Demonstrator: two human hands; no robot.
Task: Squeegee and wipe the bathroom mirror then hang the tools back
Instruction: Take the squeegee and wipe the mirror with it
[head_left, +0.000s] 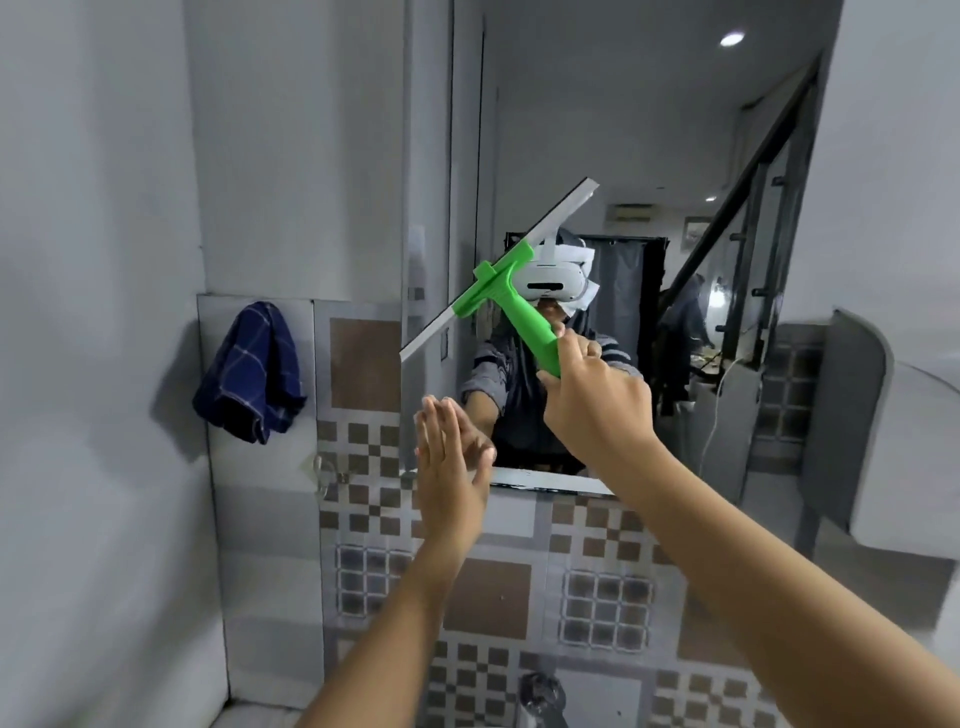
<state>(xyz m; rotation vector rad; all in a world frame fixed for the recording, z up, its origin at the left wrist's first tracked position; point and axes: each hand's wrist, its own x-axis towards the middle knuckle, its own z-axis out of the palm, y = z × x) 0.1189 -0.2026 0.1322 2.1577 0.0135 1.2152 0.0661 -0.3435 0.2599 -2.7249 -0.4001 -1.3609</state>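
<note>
Squeegee (511, 280) in raised right hand (592, 400)

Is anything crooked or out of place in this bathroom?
Nothing is broken or spilled. The green squeegee, gripped by the right hand, sits slanted across the mirror, its blade overhanging the left edge. The blue checked cloth hangs bunched on the wall. The left hand is open at the mirror's lower corner.

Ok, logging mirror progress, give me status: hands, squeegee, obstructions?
Right hand gripping green squeegee, blade tilted on the mirror. Left hand open, flat at mirror's lower corner. Blue cloth hanging left. Nothing blocking.
</note>
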